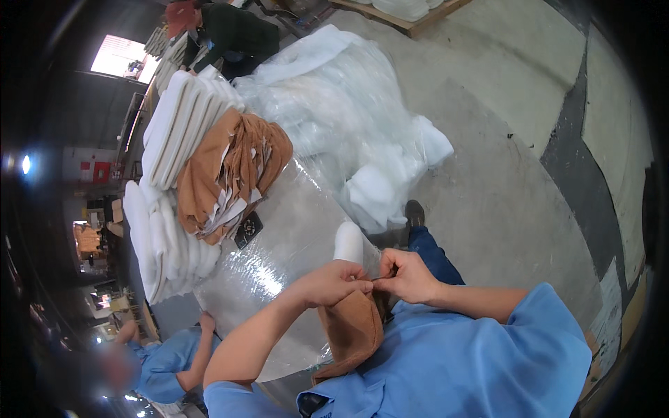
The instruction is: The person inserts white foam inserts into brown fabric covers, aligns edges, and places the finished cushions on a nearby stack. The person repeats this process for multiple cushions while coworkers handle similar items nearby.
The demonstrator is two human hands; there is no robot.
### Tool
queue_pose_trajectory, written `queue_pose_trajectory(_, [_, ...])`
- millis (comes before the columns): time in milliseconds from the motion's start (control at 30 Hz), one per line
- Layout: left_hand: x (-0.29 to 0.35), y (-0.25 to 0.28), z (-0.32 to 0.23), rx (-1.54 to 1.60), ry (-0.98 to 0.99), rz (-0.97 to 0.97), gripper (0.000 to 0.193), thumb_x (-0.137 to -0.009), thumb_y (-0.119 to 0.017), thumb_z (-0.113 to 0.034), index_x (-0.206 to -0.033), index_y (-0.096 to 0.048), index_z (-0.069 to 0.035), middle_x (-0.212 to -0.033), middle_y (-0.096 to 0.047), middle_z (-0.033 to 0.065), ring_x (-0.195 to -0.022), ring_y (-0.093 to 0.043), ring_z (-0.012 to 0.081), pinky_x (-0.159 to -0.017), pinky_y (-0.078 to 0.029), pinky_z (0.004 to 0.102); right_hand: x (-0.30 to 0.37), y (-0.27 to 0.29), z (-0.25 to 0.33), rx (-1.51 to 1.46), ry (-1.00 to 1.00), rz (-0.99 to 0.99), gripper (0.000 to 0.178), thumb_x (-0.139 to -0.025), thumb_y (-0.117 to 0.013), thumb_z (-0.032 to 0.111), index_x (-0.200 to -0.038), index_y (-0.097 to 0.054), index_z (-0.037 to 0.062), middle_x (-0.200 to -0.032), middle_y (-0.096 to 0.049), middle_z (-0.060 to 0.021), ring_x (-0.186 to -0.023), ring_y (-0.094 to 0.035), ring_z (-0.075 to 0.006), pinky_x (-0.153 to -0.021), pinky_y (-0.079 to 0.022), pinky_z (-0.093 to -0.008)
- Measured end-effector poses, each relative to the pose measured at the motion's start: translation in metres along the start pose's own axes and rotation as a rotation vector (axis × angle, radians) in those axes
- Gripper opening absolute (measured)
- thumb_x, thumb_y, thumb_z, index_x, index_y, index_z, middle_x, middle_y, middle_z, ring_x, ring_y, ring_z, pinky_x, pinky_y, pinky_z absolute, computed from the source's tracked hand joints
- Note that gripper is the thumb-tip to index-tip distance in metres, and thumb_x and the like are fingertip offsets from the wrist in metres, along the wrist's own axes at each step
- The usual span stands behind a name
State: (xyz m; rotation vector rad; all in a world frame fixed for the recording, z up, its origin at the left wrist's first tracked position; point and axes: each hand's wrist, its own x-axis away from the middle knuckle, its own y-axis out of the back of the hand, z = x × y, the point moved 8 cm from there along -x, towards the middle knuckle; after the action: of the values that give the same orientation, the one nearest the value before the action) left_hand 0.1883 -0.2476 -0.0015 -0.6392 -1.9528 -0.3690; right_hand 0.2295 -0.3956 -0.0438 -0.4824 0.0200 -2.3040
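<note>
A piece of brown fabric (352,324) hangs in front of my body, above the near edge of the table. My left hand (334,283) pinches its upper edge between thumb and fingers. Close beside it, my right hand (410,277) is closed in a pinch at the same edge, the fingertips of both hands almost meeting. What lies between the right fingertips is too small to make out for certain. Just beyond my left hand, a white padding roll (348,242) stands out with its rounded end up.
Clear plastic sheeting (268,261) covers the table. On it lie a heap of brown fabric pieces (223,174) and folded white padding (185,129). A big plastic bag of white filling (334,104) rests beyond. One person (237,38) bends at the far end; another (171,362) stands left.
</note>
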Motion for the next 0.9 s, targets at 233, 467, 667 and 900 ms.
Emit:
queue_pose_trajectory(233, [0.013, 0.017, -0.045, -0.174, -0.281, -0.046, 0.02, -0.103, -0.066, -0.022, -0.097, -0.068, -0.003, -0.082, -0.065, -0.001, -0.078, -0.055, 0.0092, -0.071, -0.046, 0.0285, -0.015, -0.019, -0.016, -0.355, -0.03, 0.303, 0.024, -0.092, -0.085, 0.017, -0.102, -0.068, 0.0042, -0.09, -0.069, 0.0009, -0.087, -0.061, -0.0066, -0.077, -0.05, -0.0265])
queue_pose_trajectory(467, [0.008, 0.013, -0.034, -0.007, -0.252, 0.108, 0.026, -0.104, -0.066, -0.03, -0.098, -0.071, -0.005, -0.08, -0.065, 0.0006, -0.077, -0.055, 0.0104, -0.071, -0.046, 0.0294, -0.009, -0.027, -0.028, -0.665, -0.096, 0.28, 0.016, -0.095, -0.081, 0.015, -0.097, -0.069, 0.0054, -0.092, -0.07, 0.0018, -0.09, -0.063, -0.007, -0.081, -0.051, -0.0273])
queue_pose_trajectory(667, [0.007, 0.012, -0.028, -0.281, 0.079, 0.087, 0.036, -0.104, -0.068, -0.034, -0.085, -0.07, -0.003, -0.074, -0.065, 0.0011, -0.072, -0.054, 0.0105, -0.066, -0.047, 0.0305, -0.006, -0.017, -0.027, -0.333, -0.057, 0.162, 0.014, -0.093, -0.083, 0.012, -0.092, -0.07, 0.0055, -0.093, -0.073, 0.0002, -0.089, -0.063, -0.0067, -0.081, -0.052, -0.0251])
queue_pose_trajectory(900, [0.031, 0.01, -0.079, -0.902, -0.383, -0.367, 0.028, -0.102, -0.064, -0.035, -0.091, -0.061, -0.009, -0.078, -0.068, 0.0135, -0.079, -0.07, 0.0398, -0.068, -0.053, 0.0512, -0.015, -0.027, -0.035, -0.469, -0.247, 0.475, 0.032, -0.096, -0.081, 0.025, -0.119, -0.077, 0.0034, -0.103, -0.076, 0.0006, -0.093, -0.065, -0.0079, -0.079, -0.053, -0.0299])
